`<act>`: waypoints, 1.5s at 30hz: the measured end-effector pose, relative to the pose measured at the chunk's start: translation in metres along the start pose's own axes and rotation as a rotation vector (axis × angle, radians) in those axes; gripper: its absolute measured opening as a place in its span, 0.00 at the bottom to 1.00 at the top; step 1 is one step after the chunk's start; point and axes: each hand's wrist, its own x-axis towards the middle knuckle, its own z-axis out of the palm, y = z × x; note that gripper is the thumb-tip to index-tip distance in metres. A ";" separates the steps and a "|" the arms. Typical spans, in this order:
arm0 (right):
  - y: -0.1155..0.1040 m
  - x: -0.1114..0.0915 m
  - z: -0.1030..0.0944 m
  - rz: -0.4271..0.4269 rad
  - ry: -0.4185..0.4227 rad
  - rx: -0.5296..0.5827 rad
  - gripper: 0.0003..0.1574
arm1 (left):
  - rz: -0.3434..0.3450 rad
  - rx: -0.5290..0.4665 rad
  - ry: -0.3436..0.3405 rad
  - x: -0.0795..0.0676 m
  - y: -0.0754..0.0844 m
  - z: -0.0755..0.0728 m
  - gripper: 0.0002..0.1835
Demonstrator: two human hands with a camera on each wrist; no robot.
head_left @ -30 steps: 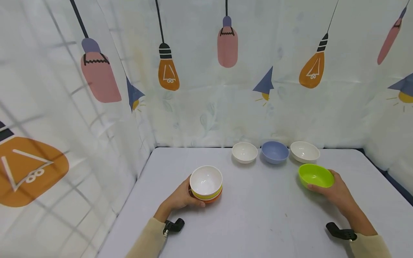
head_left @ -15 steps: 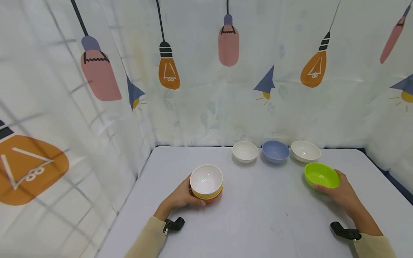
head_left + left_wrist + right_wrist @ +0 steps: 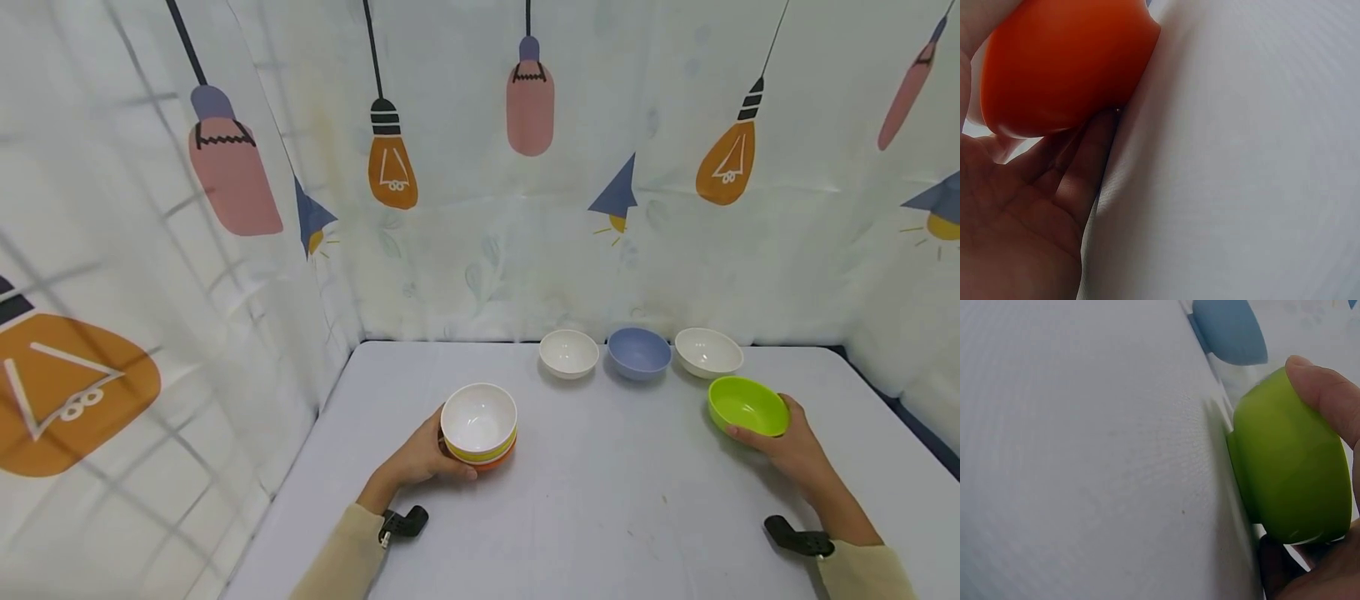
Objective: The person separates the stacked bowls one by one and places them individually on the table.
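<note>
My left hand point(image 3: 423, 457) grips a stack of nested bowls from its left side, thumb in front. A white bowl point(image 3: 478, 419) tops the stack, a yellow rim shows beneath it, and an orange bowl point(image 3: 1072, 69) is at the bottom. In the left wrist view that orange bowl is right at the tabletop, with fingers curled behind and under its side. On the right, my right hand point(image 3: 797, 446) holds a bright green bowl point(image 3: 747, 407) by its right side, thumb across the near wall. The right wrist view shows the green bowl's foot point(image 3: 1242, 481) close to the table.
Along the back edge of the white table point(image 3: 585, 500) stand a small white bowl point(image 3: 569, 354), a blue bowl point(image 3: 639, 353) and a wider white bowl point(image 3: 708, 352). The green bowl is just in front of the wider one. A lamp-patterned curtain point(image 3: 465, 250) rises behind.
My right hand has shifted the green bowl a little to the right, then it stays in place. The left hand and its stack have not moved.
</note>
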 end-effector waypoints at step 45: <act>-0.010 -0.001 0.001 0.022 0.035 0.018 0.77 | 0.005 -0.002 -0.008 0.001 -0.007 0.000 0.60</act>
